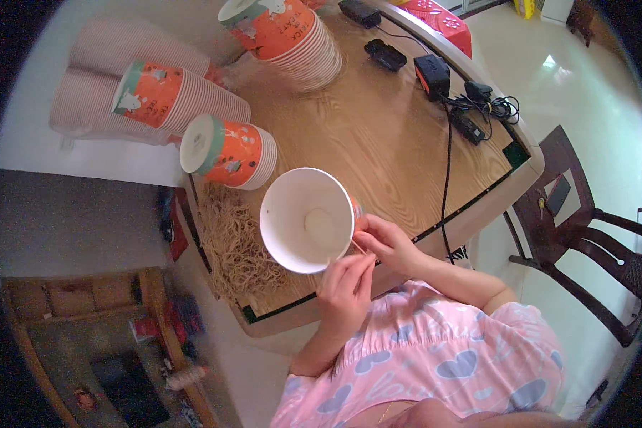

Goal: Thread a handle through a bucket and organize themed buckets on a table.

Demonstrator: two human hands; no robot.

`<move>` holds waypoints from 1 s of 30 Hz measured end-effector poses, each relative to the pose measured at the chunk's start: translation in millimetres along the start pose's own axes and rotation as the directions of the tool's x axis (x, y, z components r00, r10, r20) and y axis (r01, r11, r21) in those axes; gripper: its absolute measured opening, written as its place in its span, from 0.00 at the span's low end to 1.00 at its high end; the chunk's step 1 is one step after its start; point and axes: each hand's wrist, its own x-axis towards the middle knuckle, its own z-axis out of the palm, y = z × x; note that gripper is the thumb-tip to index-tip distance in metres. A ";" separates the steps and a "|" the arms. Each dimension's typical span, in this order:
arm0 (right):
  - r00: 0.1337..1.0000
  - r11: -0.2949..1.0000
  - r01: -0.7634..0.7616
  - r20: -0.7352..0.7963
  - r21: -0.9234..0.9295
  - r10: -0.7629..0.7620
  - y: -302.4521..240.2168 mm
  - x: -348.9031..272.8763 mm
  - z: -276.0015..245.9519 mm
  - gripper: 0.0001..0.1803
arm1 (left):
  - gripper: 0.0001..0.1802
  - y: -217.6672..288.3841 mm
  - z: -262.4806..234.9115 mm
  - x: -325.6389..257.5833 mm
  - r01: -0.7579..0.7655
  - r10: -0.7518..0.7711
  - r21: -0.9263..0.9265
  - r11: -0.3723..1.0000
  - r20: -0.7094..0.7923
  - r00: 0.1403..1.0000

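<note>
A large paper bucket (pixel 275 207), white inside with an orange printed outer wall, is tilted so its mouth points up toward me. My right hand (pixel 394 246) grips it at the right side of the rim, fingers bent against the outer wall. Just below, my left hand (pixel 345 291) is closed in a pinch close to the near rim. A thin reddish-brown cord (pixel 359 247) runs from the rim to the pinched fingertips; its far end is hidden. Left of the bucket lies a loose heap of tan twine pieces (pixel 239 246) on the wooden table (pixel 378 135).
Nested orange-and-green paper buckets stand in a short stack (pixel 239 153), a longer stack (pixel 178 96) and a tall stack (pixel 292 43). A black charger (pixel 432 77) and tangled cables (pixel 503 108) lie at the far right. A dark wooden chair (pixel 560 235) stands right of the table.
</note>
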 end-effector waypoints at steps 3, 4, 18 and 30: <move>0.999 0.998 -0.037 -0.016 0.049 0.038 -4.8 -5.6 1.6 0.07 | 0.06 -7.3 15.9 -30.0 0.370 -0.405 -0.380 0.848 -0.014 0.914; 0.998 0.994 -0.052 -0.033 0.092 0.055 -6.2 -7.8 2.2 0.07 | 0.04 -16.7 22.4 -38.0 0.476 -0.540 -0.496 0.726 0.017 0.841; 0.997 0.998 -0.062 -0.045 -0.032 0.061 17.9 -18.4 -5.0 0.04 | 0.11 -50.0 48.9 -23.2 0.553 -0.719 -0.822 0.136 0.302 0.626; 0.991 0.995 -0.052 -0.125 -0.083 0.041 -0.7 -15.0 4.9 0.03 | 0.03 -35.6 47.5 -23.6 0.355 -0.676 -0.774 0.524 -0.125 0.726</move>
